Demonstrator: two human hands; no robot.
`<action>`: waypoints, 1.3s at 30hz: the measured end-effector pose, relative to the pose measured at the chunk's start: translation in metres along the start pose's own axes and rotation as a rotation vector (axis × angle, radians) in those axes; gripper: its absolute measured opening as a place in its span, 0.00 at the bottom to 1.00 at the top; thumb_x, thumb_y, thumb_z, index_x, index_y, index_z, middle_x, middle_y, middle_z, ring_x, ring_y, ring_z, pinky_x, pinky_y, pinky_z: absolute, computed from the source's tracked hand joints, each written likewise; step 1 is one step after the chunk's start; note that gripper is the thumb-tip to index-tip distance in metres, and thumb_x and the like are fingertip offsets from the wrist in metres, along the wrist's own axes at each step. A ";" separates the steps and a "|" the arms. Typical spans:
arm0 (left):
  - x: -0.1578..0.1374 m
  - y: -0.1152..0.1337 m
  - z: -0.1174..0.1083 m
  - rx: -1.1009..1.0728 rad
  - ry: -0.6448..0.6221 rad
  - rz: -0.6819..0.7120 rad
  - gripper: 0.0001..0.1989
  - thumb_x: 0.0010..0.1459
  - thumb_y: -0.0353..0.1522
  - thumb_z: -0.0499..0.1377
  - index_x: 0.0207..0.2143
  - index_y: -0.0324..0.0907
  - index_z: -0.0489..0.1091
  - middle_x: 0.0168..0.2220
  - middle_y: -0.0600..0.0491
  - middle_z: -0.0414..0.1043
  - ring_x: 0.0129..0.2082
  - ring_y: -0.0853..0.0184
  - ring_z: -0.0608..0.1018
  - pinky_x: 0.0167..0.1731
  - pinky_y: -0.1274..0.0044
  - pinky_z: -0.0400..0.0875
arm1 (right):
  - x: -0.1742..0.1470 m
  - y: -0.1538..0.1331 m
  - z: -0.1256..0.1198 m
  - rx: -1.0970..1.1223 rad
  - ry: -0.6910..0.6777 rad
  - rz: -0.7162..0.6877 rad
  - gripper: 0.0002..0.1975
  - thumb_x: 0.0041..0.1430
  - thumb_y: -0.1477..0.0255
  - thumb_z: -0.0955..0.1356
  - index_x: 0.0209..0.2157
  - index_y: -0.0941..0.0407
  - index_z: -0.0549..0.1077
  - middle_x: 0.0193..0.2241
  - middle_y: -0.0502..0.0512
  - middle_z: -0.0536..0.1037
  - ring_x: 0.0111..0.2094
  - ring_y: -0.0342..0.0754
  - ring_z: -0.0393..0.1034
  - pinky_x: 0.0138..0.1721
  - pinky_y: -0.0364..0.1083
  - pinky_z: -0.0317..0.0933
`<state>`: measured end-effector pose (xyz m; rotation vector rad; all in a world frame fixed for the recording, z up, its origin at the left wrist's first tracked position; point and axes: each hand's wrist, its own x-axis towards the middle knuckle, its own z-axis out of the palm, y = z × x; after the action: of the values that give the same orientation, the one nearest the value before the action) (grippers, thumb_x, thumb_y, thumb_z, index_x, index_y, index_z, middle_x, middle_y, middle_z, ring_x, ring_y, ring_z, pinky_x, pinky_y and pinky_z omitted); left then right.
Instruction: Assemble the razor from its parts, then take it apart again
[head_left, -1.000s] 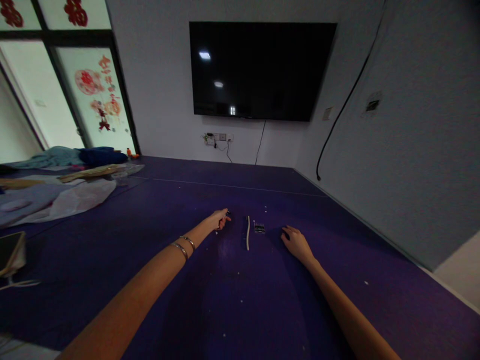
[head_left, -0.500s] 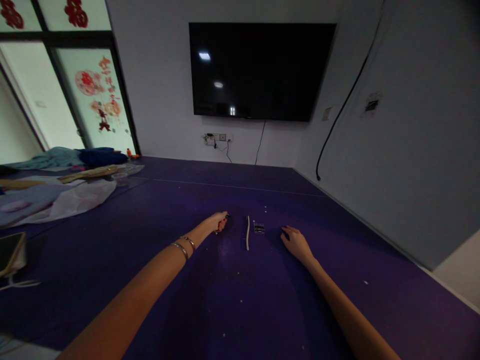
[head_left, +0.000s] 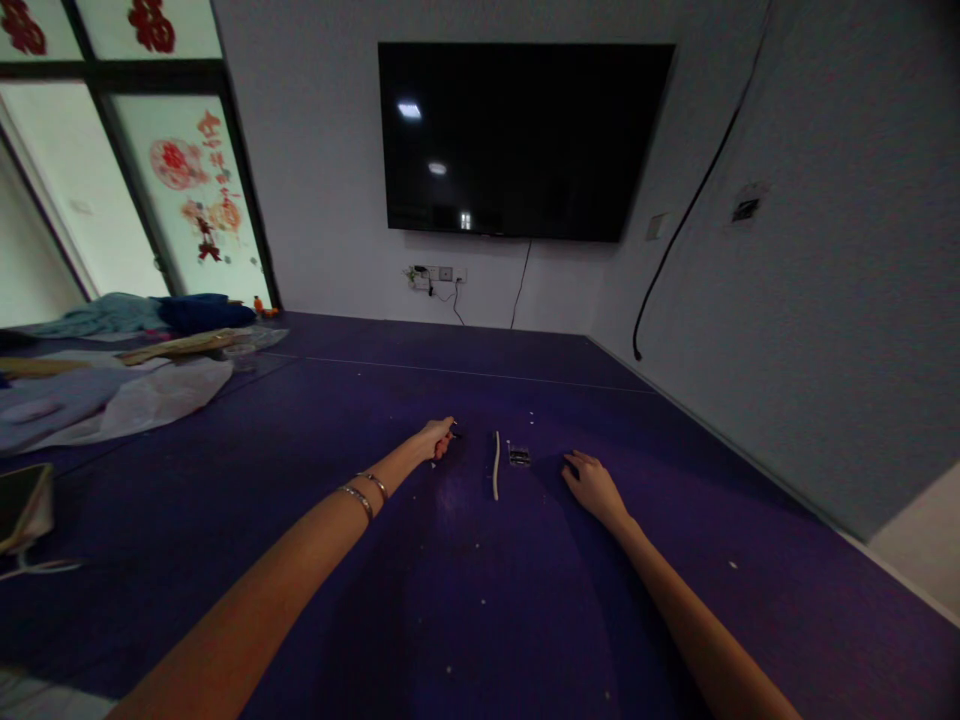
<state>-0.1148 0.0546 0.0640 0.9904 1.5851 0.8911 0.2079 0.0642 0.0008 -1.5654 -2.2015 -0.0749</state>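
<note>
My left hand (head_left: 437,438) is closed round a small dark object (head_left: 457,433); only its tip shows past the fingers, too small to name. To the right of that hand lies a pale, slightly bent cord-like strip (head_left: 496,466), standing lengthwise on the purple surface (head_left: 480,620). Beside the strip is a small dark rectangular piece (head_left: 519,456) with a clear edge, perhaps in a plastic wrapper. My right hand (head_left: 591,481) rests palm down on the surface, fingers loosely bent and a little apart, with nothing visible in it. It touches neither the strip nor the rectangular piece.
At the left lie clear plastic sheeting (head_left: 172,400), cloths (head_left: 202,313) and a boxy device (head_left: 26,505) with a white cable. A black cable (head_left: 686,215) hangs down the right wall. A television (head_left: 525,140) hangs over wall sockets (head_left: 445,274). Small white crumbs dot the surface.
My left hand has shifted very slightly upward and turned a little, still closed round the small dark object. My right hand, the strip and the rectangular piece stay in place.
</note>
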 end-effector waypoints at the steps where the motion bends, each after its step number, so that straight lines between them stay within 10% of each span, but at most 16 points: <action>1: 0.001 0.001 0.002 0.008 0.030 0.026 0.20 0.60 0.43 0.45 0.21 0.40 0.58 0.10 0.63 0.49 0.08 0.78 0.53 0.12 0.83 0.47 | 0.000 0.000 0.000 0.000 0.000 0.001 0.21 0.58 0.69 0.58 0.48 0.64 0.70 0.50 0.67 0.69 0.52 0.55 0.62 0.51 0.50 0.56; 24: -0.018 0.008 0.034 -0.085 -0.276 0.444 0.08 0.58 0.33 0.52 0.36 0.37 0.64 0.22 0.56 0.67 0.20 0.74 0.72 0.21 0.82 0.65 | -0.004 -0.011 -0.012 -0.040 -0.017 0.020 0.21 0.58 0.69 0.58 0.48 0.63 0.71 0.51 0.65 0.69 0.52 0.54 0.63 0.52 0.49 0.55; 39: -0.031 0.008 0.032 -0.012 -0.181 0.646 0.09 0.49 0.33 0.60 0.31 0.37 0.66 0.24 0.55 0.68 0.21 0.73 0.73 0.20 0.82 0.66 | 0.002 -0.005 -0.014 0.234 0.211 0.034 0.16 0.55 0.71 0.60 0.40 0.59 0.74 0.45 0.60 0.74 0.47 0.49 0.66 0.50 0.47 0.56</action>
<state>-0.0775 0.0312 0.0762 1.5678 1.1094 1.1961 0.2074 0.0597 0.0155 -1.3974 -1.9439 0.0255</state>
